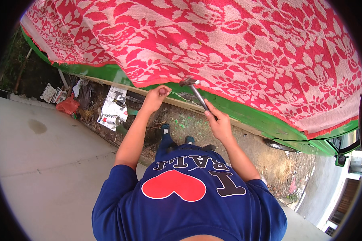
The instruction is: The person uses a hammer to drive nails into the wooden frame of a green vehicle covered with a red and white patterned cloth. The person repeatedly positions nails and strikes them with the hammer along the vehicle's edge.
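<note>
My right hand [220, 122] is closed round the handle of a hammer [198, 94], whose metal head lies close to the hem of the blanket. My left hand [153, 100] grips a tool with a rounded brown handle [163, 91], its end facing up; the kind of tool cannot be made out. Both hands are beside the green side panel of a vehicle [245, 107]. Between them, the panel's lower edge looks scraped and rough. A red and pale floral blanket [229, 48] is draped over the vehicle above the hands.
Left of my legs, a printed sheet [113, 105] lies on the ground with a can [110, 119] on it. Beyond are a red plastic bag [67, 105] and other litter. A pale concrete surface [48, 160] spreads at left. The vehicle's wheel [279, 145] shows at right.
</note>
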{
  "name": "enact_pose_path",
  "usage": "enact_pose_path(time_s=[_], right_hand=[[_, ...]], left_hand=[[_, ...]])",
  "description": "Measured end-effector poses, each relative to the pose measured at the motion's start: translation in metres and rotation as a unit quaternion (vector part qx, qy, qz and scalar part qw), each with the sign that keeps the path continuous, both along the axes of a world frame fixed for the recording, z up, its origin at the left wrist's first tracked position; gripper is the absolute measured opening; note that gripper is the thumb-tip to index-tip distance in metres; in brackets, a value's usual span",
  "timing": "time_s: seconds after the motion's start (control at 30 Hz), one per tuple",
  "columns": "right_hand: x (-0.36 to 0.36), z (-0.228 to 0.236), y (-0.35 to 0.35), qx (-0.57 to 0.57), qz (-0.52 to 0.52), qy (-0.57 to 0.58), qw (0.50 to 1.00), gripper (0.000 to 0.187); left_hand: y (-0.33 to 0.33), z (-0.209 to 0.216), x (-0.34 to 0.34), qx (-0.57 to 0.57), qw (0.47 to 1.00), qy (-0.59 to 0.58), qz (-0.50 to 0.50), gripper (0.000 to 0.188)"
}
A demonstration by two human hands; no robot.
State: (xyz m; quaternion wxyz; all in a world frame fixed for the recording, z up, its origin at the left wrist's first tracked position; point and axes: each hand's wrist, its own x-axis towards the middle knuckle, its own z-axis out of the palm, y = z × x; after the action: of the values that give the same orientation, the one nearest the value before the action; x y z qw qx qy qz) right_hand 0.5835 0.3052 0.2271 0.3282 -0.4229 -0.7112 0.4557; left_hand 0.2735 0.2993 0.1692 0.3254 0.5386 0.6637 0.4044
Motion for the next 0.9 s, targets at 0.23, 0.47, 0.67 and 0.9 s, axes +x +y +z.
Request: enact_pose_path(time_s=[0.23,0.47,0.67,0.9], right_hand=[[0.004,-0.006,0.002,-0.038,-0.012,0.032,0.999,0.042],[0.003,-0.002,0.0,-0.027,-0.002,0.017,0.999,0.043],[0.0,0.004,-0.001,0.0,0.016,0.004,1.0,0.043],[-0.005,0.011,-0.003,0.034,0.033,0.005,0.999,0.044]], left_hand=[[0.001,0.024,0.006,0.029,0.999,0.017,0.011,0.015],[0.002,0.014,0.005,0.035,0.999,0.018,0.012,0.017],[0.002,0.009,0.005,0.036,0.998,0.051,-0.013,0.019],[-0.003,0.012,0.009,0.035,0.996,0.076,-0.005,0.021]])
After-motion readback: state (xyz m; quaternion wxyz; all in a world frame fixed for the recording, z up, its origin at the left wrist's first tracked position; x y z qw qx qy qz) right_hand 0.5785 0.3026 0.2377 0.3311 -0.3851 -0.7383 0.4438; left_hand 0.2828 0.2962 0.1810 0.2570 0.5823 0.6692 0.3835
